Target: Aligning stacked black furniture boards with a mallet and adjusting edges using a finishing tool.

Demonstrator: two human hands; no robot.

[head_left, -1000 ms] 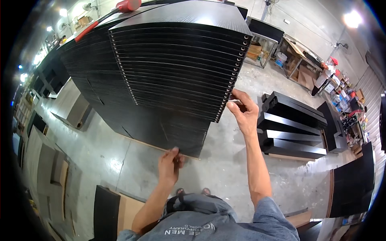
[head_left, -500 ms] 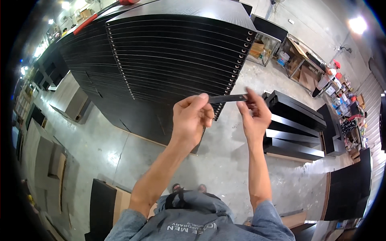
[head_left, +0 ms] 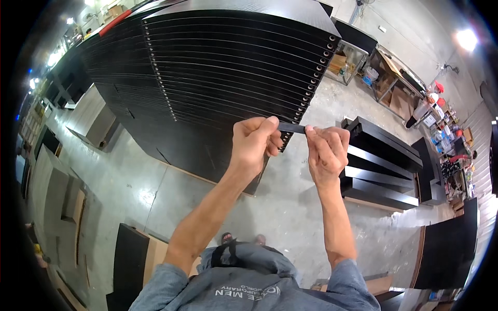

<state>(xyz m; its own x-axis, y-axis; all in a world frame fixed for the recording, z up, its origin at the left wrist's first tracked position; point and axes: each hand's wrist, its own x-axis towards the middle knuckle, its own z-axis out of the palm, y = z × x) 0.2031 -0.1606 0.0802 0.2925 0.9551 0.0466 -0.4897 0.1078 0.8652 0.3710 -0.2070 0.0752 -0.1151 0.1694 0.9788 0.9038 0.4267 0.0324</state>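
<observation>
A short, flat, dark strip point(head_left: 291, 128) is stretched between my two hands, in front of the stack's lower right corner. My left hand point(head_left: 252, 142) pinches its left end between thumb and fingers. At the other end my right hand point(head_left: 328, 153) is closed on it, thumb and fingertips pressed together. What kind of strip it is I cannot make out. Just beyond stands a tall stack of black panels point(head_left: 233, 67), with rows of round holes along its edges at the right and toward the left.
A red-handled tool point(head_left: 115, 23) lies at the stack's upper left. Black box-like beams point(head_left: 381, 150) lie on the floor to the right. Grey panels point(head_left: 93, 119) stand at the left. A person point(head_left: 420, 110) is by a workbench point(head_left: 390, 78) at the far right.
My right hand, loose and blurred before, has closed over the strip's right end. Less of the strip shows between my hands. The view has shifted slightly.
</observation>
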